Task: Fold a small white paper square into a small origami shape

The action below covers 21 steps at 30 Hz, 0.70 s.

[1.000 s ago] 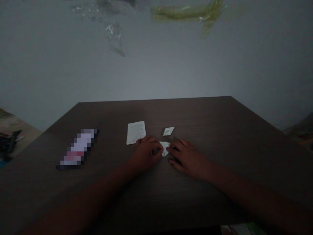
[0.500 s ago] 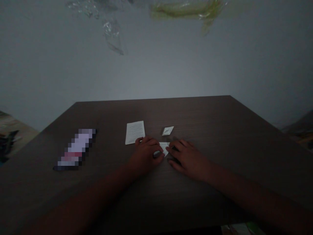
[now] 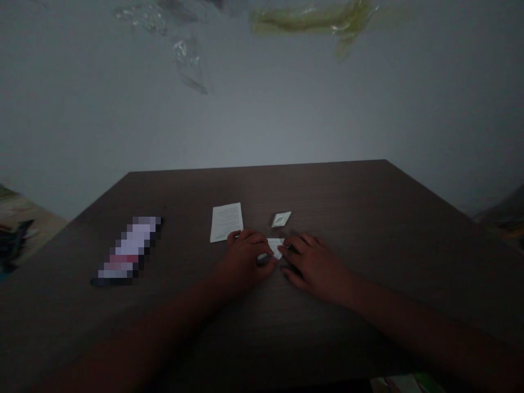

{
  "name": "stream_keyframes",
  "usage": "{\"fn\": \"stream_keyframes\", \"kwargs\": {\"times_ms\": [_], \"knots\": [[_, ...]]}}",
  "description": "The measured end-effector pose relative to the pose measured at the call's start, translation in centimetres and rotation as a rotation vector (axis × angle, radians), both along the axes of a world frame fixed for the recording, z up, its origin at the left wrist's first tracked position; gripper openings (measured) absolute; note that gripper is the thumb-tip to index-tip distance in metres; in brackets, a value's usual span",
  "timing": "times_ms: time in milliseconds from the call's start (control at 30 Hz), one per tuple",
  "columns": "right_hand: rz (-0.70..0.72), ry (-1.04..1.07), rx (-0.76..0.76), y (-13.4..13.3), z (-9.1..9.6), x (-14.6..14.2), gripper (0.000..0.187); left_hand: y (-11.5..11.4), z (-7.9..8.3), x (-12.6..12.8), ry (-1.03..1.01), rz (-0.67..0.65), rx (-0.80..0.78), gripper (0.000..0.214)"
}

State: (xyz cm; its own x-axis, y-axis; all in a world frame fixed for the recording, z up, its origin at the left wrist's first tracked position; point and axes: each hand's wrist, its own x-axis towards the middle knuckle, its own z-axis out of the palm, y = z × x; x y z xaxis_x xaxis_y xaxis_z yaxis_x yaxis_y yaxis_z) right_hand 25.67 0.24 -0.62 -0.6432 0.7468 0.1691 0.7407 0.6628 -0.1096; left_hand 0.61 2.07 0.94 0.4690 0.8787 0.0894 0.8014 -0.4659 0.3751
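Note:
A small folded piece of white paper (image 3: 275, 245) with print on it lies on the table between my two hands, partly covered by fingers. My left hand (image 3: 246, 259) curls over its left side, thumb and forefinger bent towards each other at the edge. From the right, my right hand (image 3: 313, 266) rests its forefinger tip at the paper's right edge; the fingers are spread and the thumb stays apart, lower down. Just beyond sits a diamond-shaped folded paper (image 3: 281, 219). A stack of printed paper sheets (image 3: 226, 221) lies past my left fingers, close to them.
A phone (image 3: 129, 251) with a blurred-out screen lies to the left on the dark wooden table (image 3: 347, 202). The table's far edge meets a pale wall (image 3: 262, 109) with clear and yellow tape (image 3: 311, 19) stuck high up. Cluttered items appear beyond the left edge.
My left thumb has shifted slightly to the right along the near edge of the paper. The right hand stays nearly still, and the other papers have not moved.

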Motion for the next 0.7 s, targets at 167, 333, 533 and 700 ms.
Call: {"fn": "stream_keyframes", "kwargs": {"times_ms": [167,333,533,700], "knots": [[0.006,-0.011,-0.025,0.04,0.34,0.03,0.05,-0.07,0.15,0.21,0.016,0.007,0.014,0.008],[0.012,-0.013,-0.023,-0.01,0.5,0.07,0.048,-0.15,0.18,0.24,0.02,0.026,0.001,0.008],[0.001,-0.008,-0.049,-0.05,0.46,-0.04,0.049,-0.44,0.49,0.3,0.005,0.01,0.013,0.009],[0.002,0.019,-0.041,0.05,0.22,0.01,0.047,-0.38,0.33,0.32,0.013,0.015,0.014,0.009]]}}
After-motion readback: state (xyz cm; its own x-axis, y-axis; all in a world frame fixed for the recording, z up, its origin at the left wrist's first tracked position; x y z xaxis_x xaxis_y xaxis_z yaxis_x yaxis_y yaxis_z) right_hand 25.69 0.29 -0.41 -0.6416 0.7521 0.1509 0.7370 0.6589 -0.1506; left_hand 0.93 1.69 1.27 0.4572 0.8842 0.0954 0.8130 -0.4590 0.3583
